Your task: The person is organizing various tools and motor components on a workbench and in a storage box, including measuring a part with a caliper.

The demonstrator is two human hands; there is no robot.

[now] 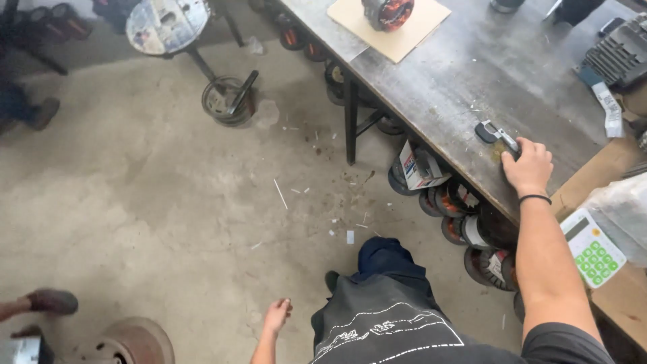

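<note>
Two hands: right hand (528, 166) closed on one small caliper (497, 134) on one metal table (431, 87), left hand (277, 315) hanging loosely curled, empty.

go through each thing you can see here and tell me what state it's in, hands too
right hand: resting on the workbench edge, fingers on the small tool.
small tool: lying flat on the bench.
left hand: hanging free, empty, loosely curled.
workbench: scratched, dusty.
calculator: face up.
cardboard sheet: flat, with a wound coil on it.
floor: littered with scraps.
</note>
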